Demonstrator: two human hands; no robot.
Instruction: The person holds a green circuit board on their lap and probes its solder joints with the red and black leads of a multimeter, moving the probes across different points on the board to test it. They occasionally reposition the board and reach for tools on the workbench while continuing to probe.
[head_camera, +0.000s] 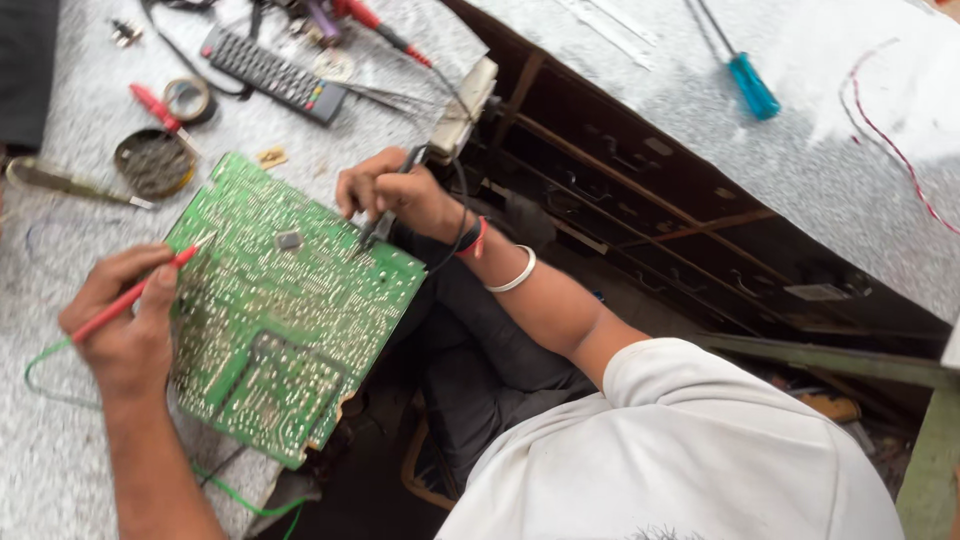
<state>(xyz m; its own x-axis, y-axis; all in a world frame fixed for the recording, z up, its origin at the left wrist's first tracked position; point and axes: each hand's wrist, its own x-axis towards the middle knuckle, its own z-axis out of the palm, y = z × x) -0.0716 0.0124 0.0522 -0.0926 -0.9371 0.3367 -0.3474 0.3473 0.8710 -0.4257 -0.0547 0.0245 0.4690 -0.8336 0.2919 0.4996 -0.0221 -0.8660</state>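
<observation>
My speckled grey workbench (60, 470) fills the left of the frame. The green circuit board (285, 300) lies on it at centre left, its lower right corner hanging past the bench edge. At upper left sit a black remote control (272, 73), a roll of tape (188, 99), a round tin (153, 163) and a red-handled tool (155, 108). A green wire (45, 365) loops across the lower left. At upper right a second grey surface (830, 170) carries a blue-handled screwdriver (752, 86) and a thin red wire (895, 148).
</observation>
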